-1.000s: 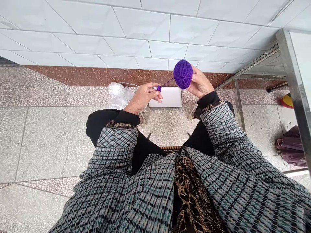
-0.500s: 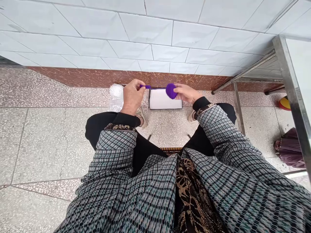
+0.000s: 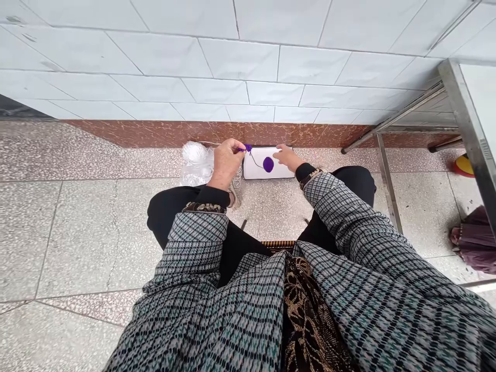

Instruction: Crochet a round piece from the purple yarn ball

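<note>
In the head view, your left hand [image 3: 226, 161] pinches a small purple piece [image 3: 248, 148], its long axis sideways, free end pointing right. Your right hand [image 3: 287, 156] is empty, fingers apart, near the purple ball [image 3: 268, 164], seen against the white box [image 3: 282, 173]. The piece looks barely begun, most yarn unused; the ball is round, without 1 clear axis.

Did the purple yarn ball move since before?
Yes, down and left: the purple ball left the right hand and now shows within the white box's outline.
</note>
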